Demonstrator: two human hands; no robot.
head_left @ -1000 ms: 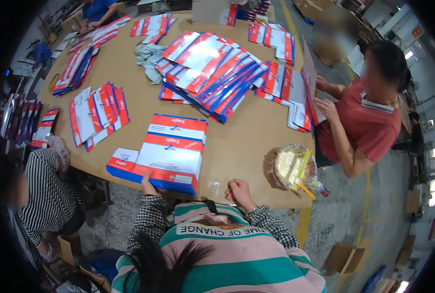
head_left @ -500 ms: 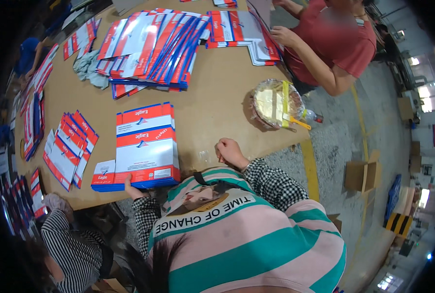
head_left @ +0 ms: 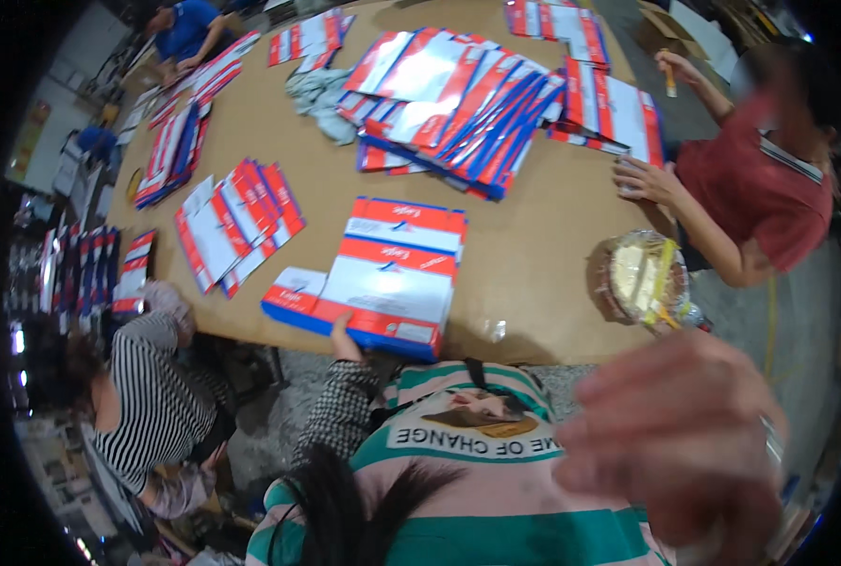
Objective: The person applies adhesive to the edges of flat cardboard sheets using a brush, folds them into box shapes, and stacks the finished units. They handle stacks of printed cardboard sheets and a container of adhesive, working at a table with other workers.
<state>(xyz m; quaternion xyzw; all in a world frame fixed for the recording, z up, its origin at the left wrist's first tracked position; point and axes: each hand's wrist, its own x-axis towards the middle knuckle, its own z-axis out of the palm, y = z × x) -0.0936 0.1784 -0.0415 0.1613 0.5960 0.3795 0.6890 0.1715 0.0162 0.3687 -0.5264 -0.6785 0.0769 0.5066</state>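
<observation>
A neat stack of flat red, white and blue cartons (head_left: 387, 283) lies on the table just in front of me. My left hand (head_left: 347, 338) is closed at the stack's near edge, one digit over the top and the other fingers mostly hidden. My right hand (head_left: 675, 434) is raised close to the camera, off the table at the lower right. It is large and smeared by motion, so its fingers and anything in them cannot be made out.
A plastic-wrapped bowl (head_left: 635, 278) of pale paste stands at the table's right edge. Behind lies a big fanned carton pile (head_left: 453, 104) beside a grey cloth (head_left: 323, 99). A smaller pile (head_left: 241, 226) is left. A co-worker in red (head_left: 755, 198) holds a brush (head_left: 669, 77); others work left.
My right hand has risen from the table edge toward the camera. The view has swung, shifting the table rightward. My left hand stays on the stack. The co-worker in red now shows a raised brush.
</observation>
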